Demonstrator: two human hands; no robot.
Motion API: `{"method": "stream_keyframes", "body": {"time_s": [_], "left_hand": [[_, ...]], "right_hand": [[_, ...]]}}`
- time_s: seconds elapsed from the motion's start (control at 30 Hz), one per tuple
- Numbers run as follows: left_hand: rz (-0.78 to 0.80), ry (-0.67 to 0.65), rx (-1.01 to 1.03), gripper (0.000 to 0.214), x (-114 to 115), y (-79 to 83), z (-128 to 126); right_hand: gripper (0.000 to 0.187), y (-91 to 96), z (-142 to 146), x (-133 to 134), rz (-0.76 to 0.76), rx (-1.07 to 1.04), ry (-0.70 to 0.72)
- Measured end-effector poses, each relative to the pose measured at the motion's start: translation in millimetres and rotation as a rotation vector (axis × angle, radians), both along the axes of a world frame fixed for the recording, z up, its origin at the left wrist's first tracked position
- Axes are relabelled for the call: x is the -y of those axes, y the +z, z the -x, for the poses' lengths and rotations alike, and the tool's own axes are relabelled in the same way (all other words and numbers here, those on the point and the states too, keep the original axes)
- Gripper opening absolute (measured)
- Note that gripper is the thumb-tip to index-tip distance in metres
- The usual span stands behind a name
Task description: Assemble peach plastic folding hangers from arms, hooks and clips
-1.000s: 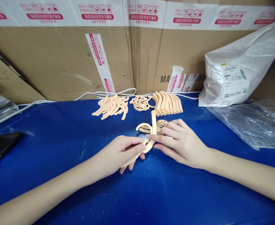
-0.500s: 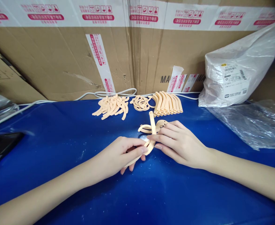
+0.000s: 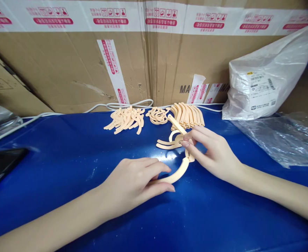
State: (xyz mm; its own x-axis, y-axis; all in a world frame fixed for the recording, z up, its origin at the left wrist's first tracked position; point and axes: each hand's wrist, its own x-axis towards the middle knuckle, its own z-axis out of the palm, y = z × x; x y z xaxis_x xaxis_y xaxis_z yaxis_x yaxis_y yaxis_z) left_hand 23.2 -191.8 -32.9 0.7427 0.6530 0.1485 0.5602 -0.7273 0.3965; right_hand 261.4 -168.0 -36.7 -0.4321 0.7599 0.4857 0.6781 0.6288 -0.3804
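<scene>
My right hand (image 3: 208, 147) pinches a beige folding hanger (image 3: 179, 173) near its middle, with thumb and fingertips closed. One straight-looking arm of it sticks up to the left, with a small hole at its end. The other arm curves down and left to my left hand (image 3: 140, 178). There the thumb and index finger are spread on either side of the curved arm, and the arm's end is hidden by the hand. Just behind my right hand lie other beige hanger pieces (image 3: 166, 145), curved and partly covered by the fingers.
Beige pieces form a loose pile (image 3: 127, 119), a heap of curved hooks (image 3: 157, 115) and a row of hanger arms (image 3: 189, 115). A white cable (image 3: 140, 103) runs behind them, before cardboard boxes (image 3: 72, 70). A white plastic bag (image 3: 261, 84), clear film (image 3: 279, 140) and a black phone-like object (image 3: 4, 162) lie around.
My right hand has moved slightly right and the hanger has shifted right with it, its upright arm now leaning left. My left hand has shifted slightly left and its thumb and index finger have spread apart.
</scene>
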Motion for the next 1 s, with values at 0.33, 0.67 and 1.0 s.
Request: {"method": "stream_keyframes", "body": {"time_s": [0.33, 0.67, 1.0], "left_hand": [[-0.448, -0.029, -0.14, 0.027, -4.8, -4.3, -1.0], [-0.248, 0.007, -0.049, 0.025, -11.7, -7.8, -1.0], [-0.127, 0.001, -0.165, 0.059, -16.5, -10.7, -1.7]], "right_hand": [[0.012, 6.6, -6.1, -9.7, -0.083, 0.254, -0.105], [0.011, 7.6, -9.3, -8.5, -0.192, 0.498, -0.143], [0.016, 10.9, -2.8, 8.8, -0.463, 0.817, -0.288]]}}
